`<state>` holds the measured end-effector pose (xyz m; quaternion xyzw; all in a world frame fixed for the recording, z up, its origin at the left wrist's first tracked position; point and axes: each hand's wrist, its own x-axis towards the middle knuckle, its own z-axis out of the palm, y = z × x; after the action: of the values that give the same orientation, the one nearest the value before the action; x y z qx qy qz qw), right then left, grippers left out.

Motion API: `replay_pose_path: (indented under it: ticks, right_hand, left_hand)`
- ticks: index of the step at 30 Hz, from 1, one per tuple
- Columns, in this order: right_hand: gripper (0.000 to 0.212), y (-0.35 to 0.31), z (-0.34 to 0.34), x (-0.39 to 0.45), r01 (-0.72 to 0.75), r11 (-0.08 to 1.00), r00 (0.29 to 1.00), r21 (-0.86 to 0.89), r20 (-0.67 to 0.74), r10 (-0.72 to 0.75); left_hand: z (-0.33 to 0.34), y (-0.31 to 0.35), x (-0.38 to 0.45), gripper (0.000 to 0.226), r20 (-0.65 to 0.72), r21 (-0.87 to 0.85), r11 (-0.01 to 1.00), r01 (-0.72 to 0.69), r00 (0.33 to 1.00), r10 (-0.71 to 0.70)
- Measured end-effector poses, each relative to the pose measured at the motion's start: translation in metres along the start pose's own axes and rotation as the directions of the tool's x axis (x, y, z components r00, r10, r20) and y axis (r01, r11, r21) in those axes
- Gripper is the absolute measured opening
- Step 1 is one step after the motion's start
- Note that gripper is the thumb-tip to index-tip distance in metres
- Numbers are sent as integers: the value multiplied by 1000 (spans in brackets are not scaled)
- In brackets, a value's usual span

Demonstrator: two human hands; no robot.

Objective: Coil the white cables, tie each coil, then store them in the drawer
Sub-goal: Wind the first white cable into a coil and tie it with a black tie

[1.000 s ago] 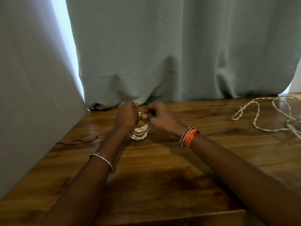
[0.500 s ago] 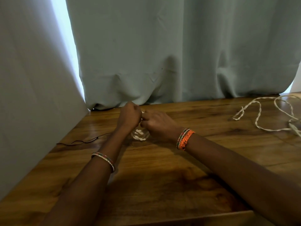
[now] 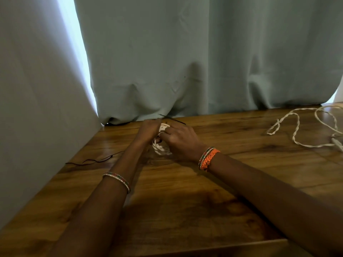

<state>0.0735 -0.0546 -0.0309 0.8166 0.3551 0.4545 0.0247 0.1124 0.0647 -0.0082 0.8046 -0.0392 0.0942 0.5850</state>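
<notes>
A small coil of white cable [image 3: 161, 147] sits on the wooden table [image 3: 185, 201] near its back edge. My left hand [image 3: 148, 129] and my right hand [image 3: 179, 137] meet over the coil, fingers curled. A thin dark tie [image 3: 173, 119] sticks out behind my hands, its ends pointing right and back. Both hands pinch at the tie around the coil; the exact grip is hidden. A second white cable [image 3: 297, 127] lies loose and uncoiled at the right of the table.
Grey-green curtains [image 3: 185, 62] hang right behind the table and along its left side. Another thin dark string [image 3: 92, 161] lies on the table at the left. The table's front edge [image 3: 222, 247] runs along the bottom. No drawer is in view.
My hands have closed in over the coil and shifted slightly toward the curtain. The dark tie's ends now stick out behind them.
</notes>
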Motion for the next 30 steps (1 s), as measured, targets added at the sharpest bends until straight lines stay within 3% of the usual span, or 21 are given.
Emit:
replay_pose_path:
  ticks: [4,9,13,22,27,30]
  right_hand:
    - [9,3,-3,3,-102,993,989,60,-105,108]
    - [30,5,-5,2,-224,969,967,102,-101,234]
    - [29,4,-12,6,-271,947,953,173,-87,289]
    - [23,8,-20,11,-324,884,935,337,-25,353]
    - [17,11,-28,13,-338,868,940,363,100,325]
    - [10,14,-41,19,-375,900,924,223,171,342]
  left_hand:
    - [3,7,1,30,-33,-174,985,-21,999,16]
    - [5,6,-5,30,80,-178,977,-118,988,134]
    - [4,10,-5,17,19,-152,973,-173,984,177]
    - [-2,9,-7,37,120,-255,958,-135,978,170]
    - [-8,2,-3,28,32,3,927,-375,927,374]
    - [-7,4,-2,33,-10,53,883,-466,884,467]
